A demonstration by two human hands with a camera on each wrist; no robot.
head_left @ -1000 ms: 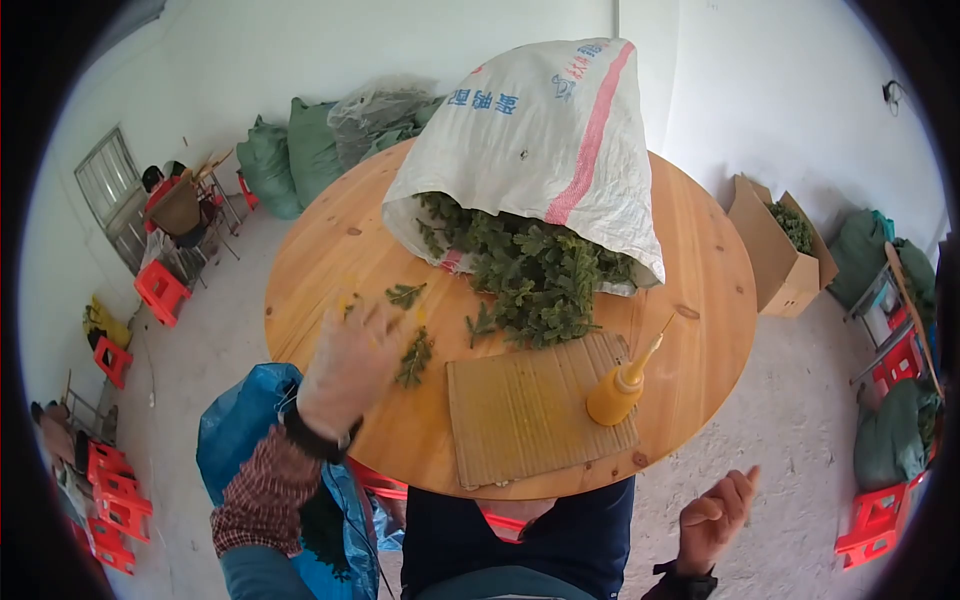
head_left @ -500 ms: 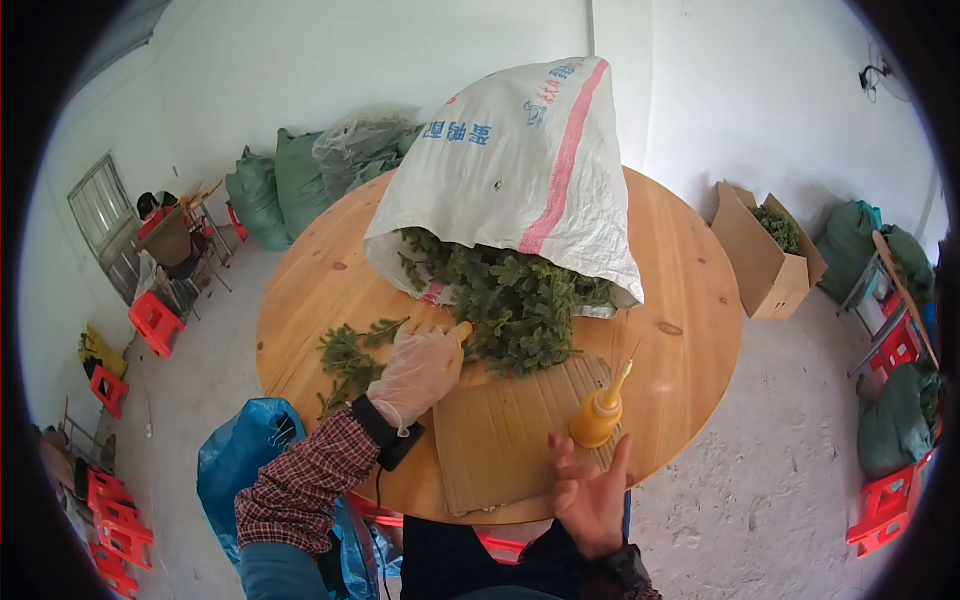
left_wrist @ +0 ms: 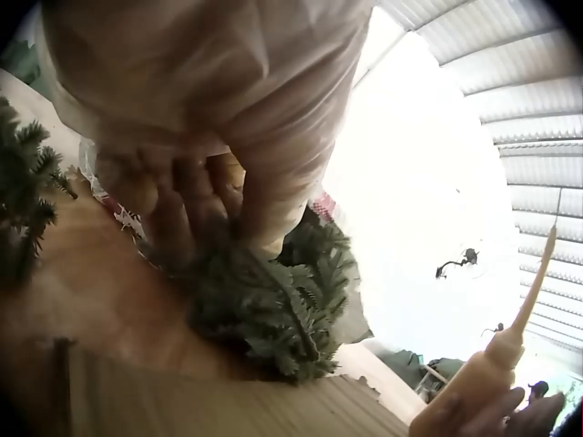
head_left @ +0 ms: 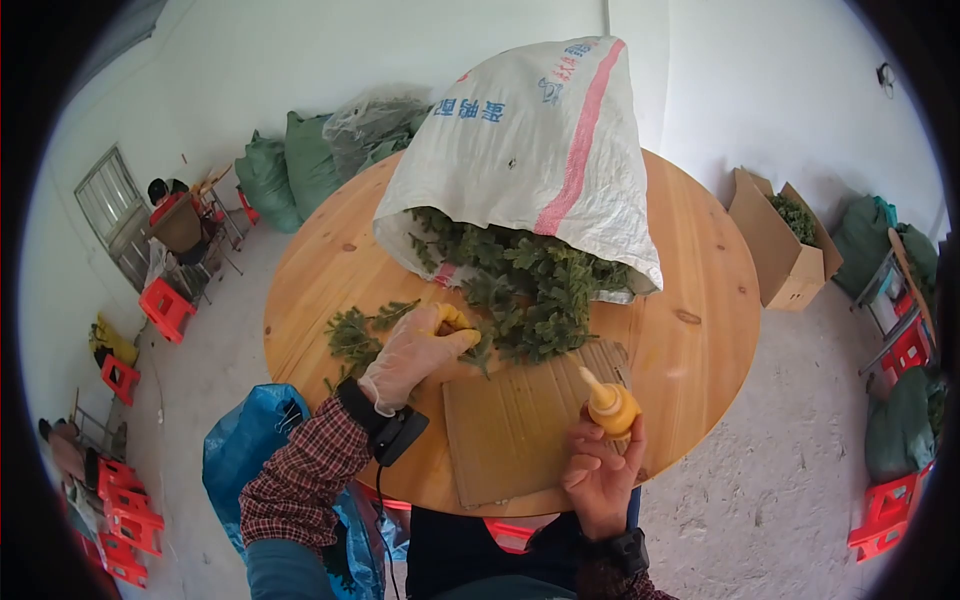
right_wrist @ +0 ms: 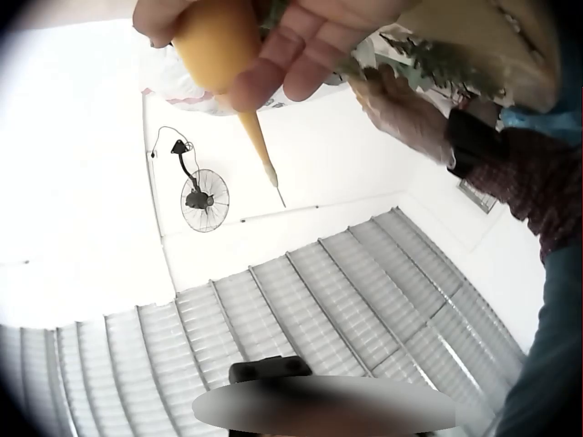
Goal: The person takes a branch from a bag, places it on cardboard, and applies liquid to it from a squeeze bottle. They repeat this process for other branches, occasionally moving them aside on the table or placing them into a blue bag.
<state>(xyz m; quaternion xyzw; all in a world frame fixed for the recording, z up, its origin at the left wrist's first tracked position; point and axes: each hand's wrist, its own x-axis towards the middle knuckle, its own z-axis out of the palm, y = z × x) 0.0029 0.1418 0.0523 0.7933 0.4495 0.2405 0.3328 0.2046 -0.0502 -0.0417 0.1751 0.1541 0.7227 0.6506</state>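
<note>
In a clear glove, the left hand (head_left: 418,350) pinches a green sprig (head_left: 481,350) in front of the pile of greenery (head_left: 555,300) at the sack's mouth. The left wrist view has the sprig (left_wrist: 264,314) below the gloved fingers. My bare right hand (head_left: 603,480) grips a yellow squeeze bottle (head_left: 614,411) above the right part of the cardboard sheet (head_left: 520,430). The bottle's thin nozzle tips up and to the left in the head view; in the right wrist view the bottle (right_wrist: 217,45) sits between thumb and fingers. Loose sprigs (head_left: 350,338) lie left of the gloved hand.
A white woven sack (head_left: 510,140) lies on the round wooden table (head_left: 710,300), its mouth facing me. A blue bag (head_left: 240,440) hangs by the table's left edge. On the floor beyond are a cardboard box (head_left: 780,245), green sacks (head_left: 310,165) and red stools (head_left: 168,308).
The right hand has come in from the right and lifted the bottle off the cardboard, tilting it. The left hand has moved to the greenery and taken hold of a sprig; more sprigs lie beside it.
</note>
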